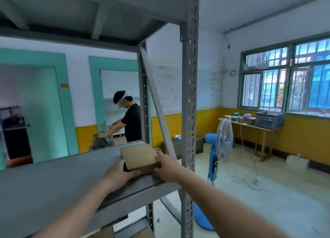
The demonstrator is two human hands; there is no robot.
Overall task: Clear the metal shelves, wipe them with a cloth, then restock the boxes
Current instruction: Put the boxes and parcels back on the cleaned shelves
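Box [139, 156] on shelf [53, 184], left hand [117, 177], right hand [167, 168] gripping it, fingers [134, 173] seemingly curled

I can't tell how my right hand's [166, 168] fingers lie against the box's [139, 157] right side, and my left hand [117, 175] covers its near-left corner. Under the shelf [53, 184], cardboard [107, 232] is cut off by the bottom edge. The items [240, 119] on the far table [259, 127] are too small to identify.
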